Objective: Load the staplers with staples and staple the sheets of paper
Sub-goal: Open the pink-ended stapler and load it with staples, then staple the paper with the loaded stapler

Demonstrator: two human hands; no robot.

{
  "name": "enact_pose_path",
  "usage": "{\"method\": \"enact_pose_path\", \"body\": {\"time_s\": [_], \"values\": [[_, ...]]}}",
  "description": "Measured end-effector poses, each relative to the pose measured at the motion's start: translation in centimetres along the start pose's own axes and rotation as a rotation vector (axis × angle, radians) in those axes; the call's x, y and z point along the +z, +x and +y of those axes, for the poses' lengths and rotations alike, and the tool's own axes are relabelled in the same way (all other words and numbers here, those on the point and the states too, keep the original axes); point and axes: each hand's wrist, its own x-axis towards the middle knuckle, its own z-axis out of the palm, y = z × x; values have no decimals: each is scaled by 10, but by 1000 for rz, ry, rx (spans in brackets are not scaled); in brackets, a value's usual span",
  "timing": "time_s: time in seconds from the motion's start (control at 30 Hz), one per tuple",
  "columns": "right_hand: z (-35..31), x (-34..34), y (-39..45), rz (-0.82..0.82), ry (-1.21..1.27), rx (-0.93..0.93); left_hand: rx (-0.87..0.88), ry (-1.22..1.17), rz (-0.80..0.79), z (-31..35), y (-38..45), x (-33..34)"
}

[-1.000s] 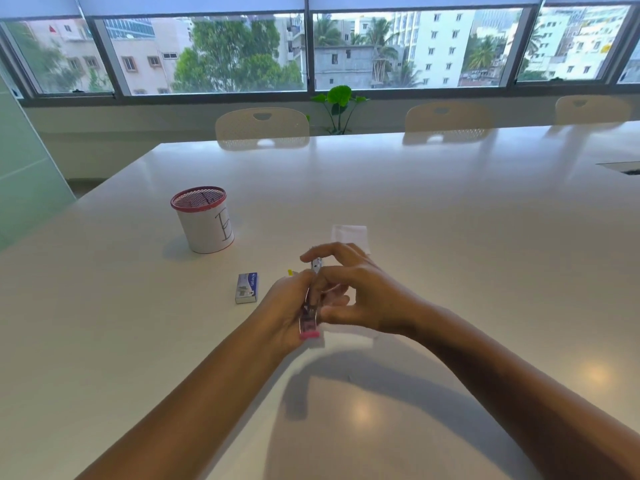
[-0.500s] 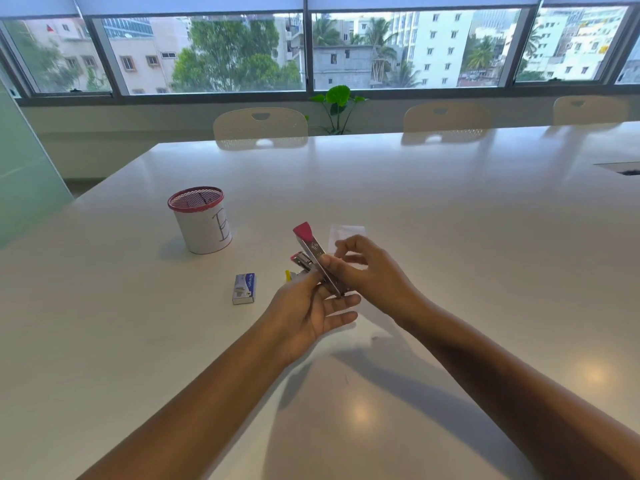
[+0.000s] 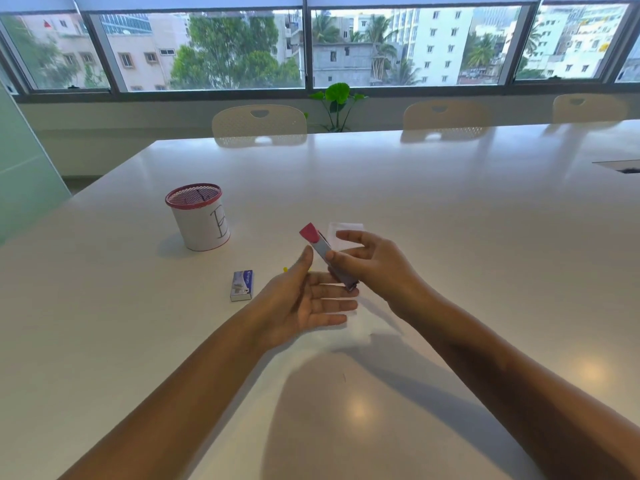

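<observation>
A small metal stapler (image 3: 320, 249) with a pink tip points up and to the left above the white table (image 3: 450, 237). My right hand (image 3: 374, 265) pinches its body between thumb and fingers. Just left of it and below, my left hand (image 3: 311, 299) is spread palm up with straight fingers, holding nothing. A blue box of staples (image 3: 242, 285) lies on the table left of my left hand. Small white sheets of paper (image 3: 346, 230) lie behind my right hand, partly hidden by it. A bit of something yellow (image 3: 285, 270) peeks out behind my left hand.
A white cup (image 3: 199, 218) with a red mesh rim stands at the left, behind the staple box. Chairs (image 3: 259, 124) line the table's far edge below the windows. A dark cutout (image 3: 620, 166) sits in the table at the far right.
The stapler has swung from hanging pink-end-down between both hands to pointing up-left in my right hand alone. My left hand has let go and opened flat.
</observation>
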Motion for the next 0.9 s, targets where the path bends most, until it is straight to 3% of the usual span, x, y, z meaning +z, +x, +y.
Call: {"method": "enact_pose_path", "body": {"time_s": [0.13, 0.23, 0.4, 0.5, 0.6, 0.77, 0.9], "values": [[1, -9, -1, 181, -388, -185, 302, 408, 361, 11, 3, -9], [4, -12, -2, 223, -709, -282, 429, 365, 424, 12, 4, -18], [12, -11, 1, 204, -928, -295, 510, 432, 504, 6, 11, -21], [18, -12, 4, 180, -955, -261, 509, 463, 545, 4, 15, -26], [24, -11, 9, 138, -826, -147, 520, 516, 568, 1, 18, -28], [37, -8, 13, 88, -776, -46, 632, 839, 656, -12, 22, -29], [40, -7, 14, 83, -809, -27, 653, 897, 675, -15, 23, -29]]}}
